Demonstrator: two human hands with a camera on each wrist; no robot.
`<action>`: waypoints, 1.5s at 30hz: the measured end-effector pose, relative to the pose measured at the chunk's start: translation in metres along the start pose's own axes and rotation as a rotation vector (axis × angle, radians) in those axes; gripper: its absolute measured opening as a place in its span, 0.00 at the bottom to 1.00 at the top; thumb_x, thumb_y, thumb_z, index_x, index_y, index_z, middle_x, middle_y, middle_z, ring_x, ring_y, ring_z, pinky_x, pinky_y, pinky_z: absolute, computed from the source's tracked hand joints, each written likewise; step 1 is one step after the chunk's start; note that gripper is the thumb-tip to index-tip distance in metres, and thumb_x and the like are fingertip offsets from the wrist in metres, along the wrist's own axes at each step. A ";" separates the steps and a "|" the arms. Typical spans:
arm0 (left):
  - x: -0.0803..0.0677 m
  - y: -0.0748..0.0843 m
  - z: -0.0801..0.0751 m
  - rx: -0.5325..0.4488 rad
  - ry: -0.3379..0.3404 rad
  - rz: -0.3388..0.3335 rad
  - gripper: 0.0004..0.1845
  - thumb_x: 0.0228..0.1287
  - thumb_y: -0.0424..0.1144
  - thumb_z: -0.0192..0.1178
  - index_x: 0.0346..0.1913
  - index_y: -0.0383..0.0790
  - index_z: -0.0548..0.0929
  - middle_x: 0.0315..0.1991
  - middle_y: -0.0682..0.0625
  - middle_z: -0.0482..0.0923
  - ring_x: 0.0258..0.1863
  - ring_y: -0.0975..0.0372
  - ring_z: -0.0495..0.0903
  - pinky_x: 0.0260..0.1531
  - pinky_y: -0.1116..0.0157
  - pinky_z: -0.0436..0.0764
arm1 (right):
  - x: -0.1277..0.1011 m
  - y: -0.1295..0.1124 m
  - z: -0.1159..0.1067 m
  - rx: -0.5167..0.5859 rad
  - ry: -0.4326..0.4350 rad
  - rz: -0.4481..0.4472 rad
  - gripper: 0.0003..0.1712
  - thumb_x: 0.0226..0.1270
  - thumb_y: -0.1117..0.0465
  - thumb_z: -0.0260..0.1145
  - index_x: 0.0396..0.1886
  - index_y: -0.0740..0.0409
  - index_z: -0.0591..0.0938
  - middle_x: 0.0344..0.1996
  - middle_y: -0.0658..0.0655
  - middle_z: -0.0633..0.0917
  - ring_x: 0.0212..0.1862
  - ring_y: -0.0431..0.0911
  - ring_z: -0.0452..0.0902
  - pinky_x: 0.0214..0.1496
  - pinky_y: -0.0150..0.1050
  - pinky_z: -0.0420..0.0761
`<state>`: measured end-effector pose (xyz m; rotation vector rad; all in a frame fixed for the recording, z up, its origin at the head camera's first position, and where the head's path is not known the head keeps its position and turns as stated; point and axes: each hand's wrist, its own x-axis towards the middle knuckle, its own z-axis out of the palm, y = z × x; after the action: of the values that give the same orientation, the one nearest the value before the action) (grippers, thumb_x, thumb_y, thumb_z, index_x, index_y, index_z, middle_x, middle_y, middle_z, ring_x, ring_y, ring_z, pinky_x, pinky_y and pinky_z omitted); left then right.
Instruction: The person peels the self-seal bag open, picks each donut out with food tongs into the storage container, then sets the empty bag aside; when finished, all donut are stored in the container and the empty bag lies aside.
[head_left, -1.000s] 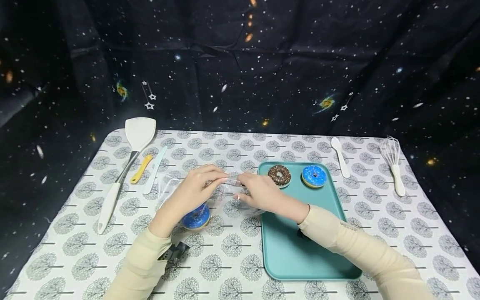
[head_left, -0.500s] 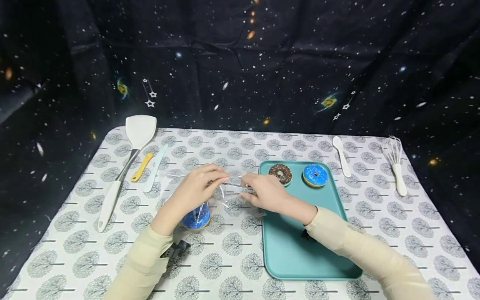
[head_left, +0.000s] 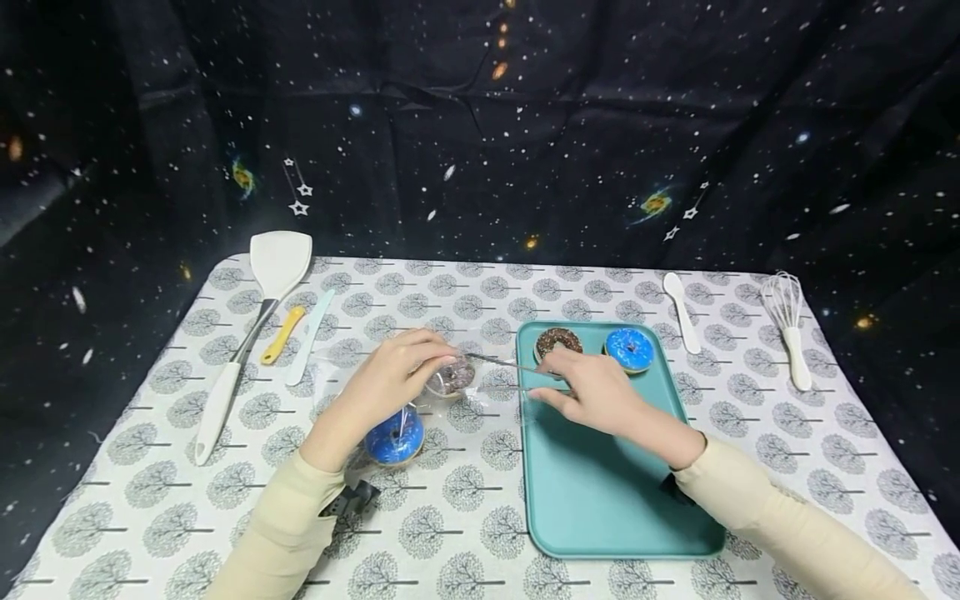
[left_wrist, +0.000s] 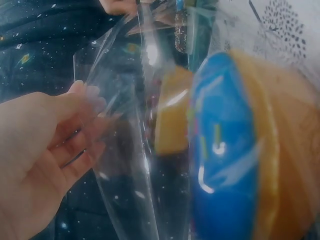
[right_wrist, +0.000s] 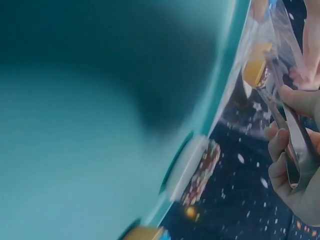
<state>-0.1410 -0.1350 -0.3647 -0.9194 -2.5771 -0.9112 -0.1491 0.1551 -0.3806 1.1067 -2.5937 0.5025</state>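
Note:
My left hand (head_left: pixel 397 371) pinches the edge of a clear plastic bag (left_wrist: pixel 117 95) near its mouth. Metal tongs (right_wrist: pixel 296 137) are gripped in my right hand (head_left: pixel 596 393), over the tray's left part, with their arms reaching left into the bag. Inside lies a blue-iced doughnut (head_left: pixel 395 437), below my left hand. A brown sprinkled doughnut (head_left: pixel 454 377) is in the bag too, right beside my left fingertips; in the right wrist view it sits at the tong tips. Whether the tongs still clamp it I cannot tell.
The teal tray (head_left: pixel 615 500) holds another brown doughnut (head_left: pixel 558 342) and a blue one (head_left: pixel 628 350) at its far end. To the left lie a white spatula (head_left: pixel 281 262), a yellow-handled tool (head_left: pixel 282 335) and a pale spreader (head_left: pixel 311 337). A spoon (head_left: pixel 681 312) and whisk (head_left: pixel 791 333) lie right.
My right hand has moved right with the tongs, drawing them partly back toward the tray. The brown doughnut in the bag now shows between the hands. My left hand has stayed in place.

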 end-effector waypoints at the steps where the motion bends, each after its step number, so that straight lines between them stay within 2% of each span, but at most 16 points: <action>1: 0.000 -0.001 0.000 -0.002 -0.001 0.005 0.09 0.65 0.38 0.58 0.44 0.41 0.85 0.42 0.51 0.82 0.44 0.60 0.80 0.50 0.62 0.79 | -0.003 0.002 -0.001 -0.001 0.006 0.009 0.15 0.55 0.48 0.69 0.36 0.52 0.81 0.31 0.49 0.84 0.18 0.35 0.70 0.13 0.25 0.63; 5: -0.002 -0.004 0.001 -0.017 -0.014 0.008 0.09 0.64 0.32 0.58 0.44 0.40 0.85 0.42 0.50 0.82 0.45 0.58 0.79 0.51 0.62 0.79 | -0.014 0.008 -0.007 0.005 0.031 0.042 0.11 0.56 0.50 0.69 0.31 0.50 0.80 0.25 0.45 0.81 0.17 0.32 0.61 0.15 0.26 0.61; 9: -0.005 -0.005 0.000 -0.028 -0.033 -0.002 0.12 0.61 0.27 0.58 0.45 0.41 0.84 0.44 0.51 0.82 0.48 0.58 0.78 0.54 0.61 0.77 | -0.018 0.010 -0.011 -0.010 0.043 0.067 0.10 0.56 0.51 0.69 0.27 0.48 0.78 0.19 0.42 0.74 0.17 0.35 0.57 0.15 0.27 0.58; 12: -0.006 -0.005 -0.001 -0.033 -0.033 -0.002 0.14 0.60 0.25 0.57 0.46 0.40 0.84 0.45 0.50 0.81 0.48 0.56 0.78 0.54 0.59 0.77 | -0.017 0.011 -0.011 -0.027 0.021 0.071 0.11 0.55 0.50 0.70 0.28 0.50 0.79 0.22 0.44 0.77 0.18 0.35 0.61 0.14 0.27 0.60; 16: -0.005 -0.003 -0.001 -0.033 -0.032 0.005 0.14 0.60 0.25 0.56 0.47 0.41 0.84 0.45 0.49 0.82 0.47 0.57 0.79 0.53 0.60 0.78 | -0.013 0.008 -0.006 -0.030 -0.031 0.070 0.16 0.54 0.48 0.70 0.35 0.53 0.82 0.31 0.48 0.83 0.19 0.34 0.68 0.14 0.26 0.63; 21: -0.002 -0.002 0.000 -0.026 -0.044 0.013 0.13 0.62 0.27 0.56 0.47 0.41 0.84 0.45 0.49 0.81 0.48 0.57 0.79 0.53 0.61 0.78 | -0.007 0.003 0.002 0.001 -0.085 0.080 0.19 0.54 0.45 0.70 0.39 0.52 0.82 0.33 0.49 0.83 0.19 0.33 0.68 0.13 0.26 0.63; 25: -0.001 -0.002 0.000 -0.024 -0.040 0.006 0.12 0.63 0.30 0.56 0.47 0.42 0.84 0.45 0.49 0.82 0.48 0.57 0.79 0.54 0.61 0.77 | -0.002 0.000 0.005 0.032 -0.102 0.074 0.22 0.53 0.44 0.71 0.42 0.52 0.82 0.36 0.49 0.84 0.25 0.38 0.76 0.19 0.27 0.71; 28: -0.001 -0.001 -0.001 -0.024 -0.036 -0.001 0.11 0.64 0.31 0.57 0.47 0.42 0.84 0.45 0.49 0.82 0.48 0.57 0.79 0.54 0.61 0.77 | 0.002 -0.001 0.007 0.052 -0.127 0.081 0.23 0.54 0.44 0.70 0.43 0.54 0.82 0.37 0.51 0.83 0.31 0.41 0.79 0.24 0.28 0.75; 35: -0.001 0.000 0.000 -0.013 -0.044 -0.022 0.12 0.63 0.31 0.58 0.48 0.42 0.83 0.46 0.49 0.82 0.48 0.57 0.79 0.53 0.61 0.78 | 0.007 -0.001 0.011 0.090 -0.186 0.121 0.23 0.54 0.45 0.70 0.43 0.56 0.82 0.35 0.51 0.83 0.30 0.40 0.77 0.28 0.31 0.77; 45: -0.001 0.000 0.000 -0.019 -0.042 -0.023 0.12 0.62 0.31 0.58 0.47 0.41 0.83 0.45 0.49 0.82 0.48 0.57 0.79 0.53 0.61 0.78 | 0.009 0.001 0.020 0.127 -0.199 0.071 0.13 0.57 0.51 0.69 0.35 0.53 0.81 0.24 0.45 0.79 0.23 0.36 0.66 0.20 0.29 0.67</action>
<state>-0.1405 -0.1352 -0.3655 -0.9251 -2.6244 -0.9333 -0.1582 0.1414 -0.3950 1.1626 -2.8154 0.6091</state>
